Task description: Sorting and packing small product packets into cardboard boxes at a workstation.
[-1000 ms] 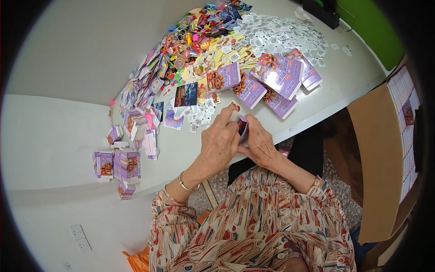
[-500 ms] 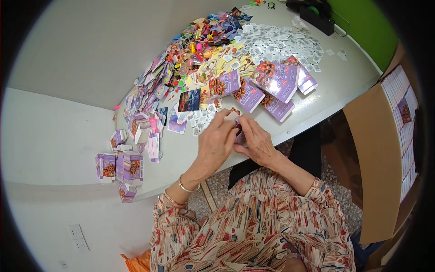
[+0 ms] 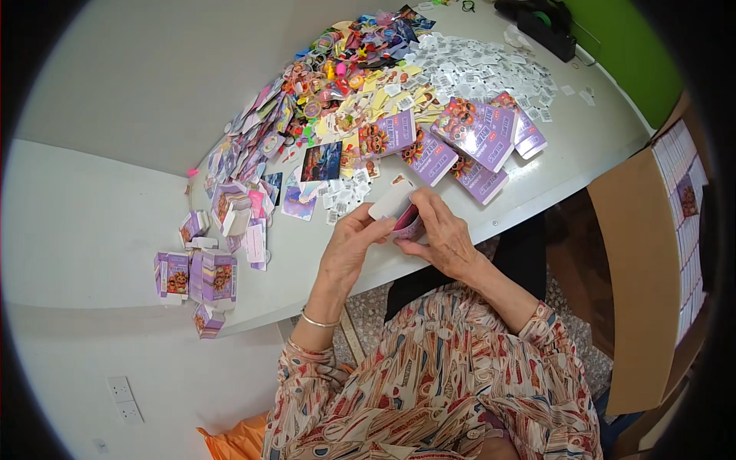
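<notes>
Near the front edge of the pale table [image 3: 537, 180], the small purple carton [image 3: 414, 228] is held by the right hand [image 3: 446, 236], whose fingers and thumb are closed around its walls, while the left hand [image 3: 351, 244] is partly curled at the open white flap [image 3: 392, 201], though I cannot tell if it really pinches it. I would advise the right hand to hold firmly without crushing the carton's mouth, and the left thumb to bend the flap only along its crease.
</notes>
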Tool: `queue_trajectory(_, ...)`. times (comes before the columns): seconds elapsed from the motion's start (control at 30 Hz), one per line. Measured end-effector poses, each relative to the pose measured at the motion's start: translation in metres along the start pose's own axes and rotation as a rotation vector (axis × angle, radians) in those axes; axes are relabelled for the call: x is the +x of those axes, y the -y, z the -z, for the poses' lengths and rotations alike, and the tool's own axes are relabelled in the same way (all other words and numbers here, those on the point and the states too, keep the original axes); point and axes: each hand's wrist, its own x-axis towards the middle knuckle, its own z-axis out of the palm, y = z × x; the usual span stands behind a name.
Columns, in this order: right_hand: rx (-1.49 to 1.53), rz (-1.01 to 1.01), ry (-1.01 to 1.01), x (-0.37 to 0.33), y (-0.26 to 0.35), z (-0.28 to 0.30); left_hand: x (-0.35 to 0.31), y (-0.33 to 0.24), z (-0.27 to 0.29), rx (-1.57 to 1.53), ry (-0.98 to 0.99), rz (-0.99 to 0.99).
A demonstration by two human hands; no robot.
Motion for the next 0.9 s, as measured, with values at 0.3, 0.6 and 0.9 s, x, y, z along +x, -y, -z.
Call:
queue_trajectory(0.3,0.010,-0.055,0.090,0.009,-0.001,0.003,-0.009,0.001,-0.029,0.420,-0.039,-0.407)
queue_trajectory(0.6,0.055,-0.130,0.036,0.013,-0.013,-0.011,-0.006,0.013,-0.034,0.804,-0.221,-0.755)
queue_trajectory(0.9,0.312,-0.297,0.128,0.024,-0.009,-0.010,0.010,0.003,-0.019,0.427,-0.206,-0.443)
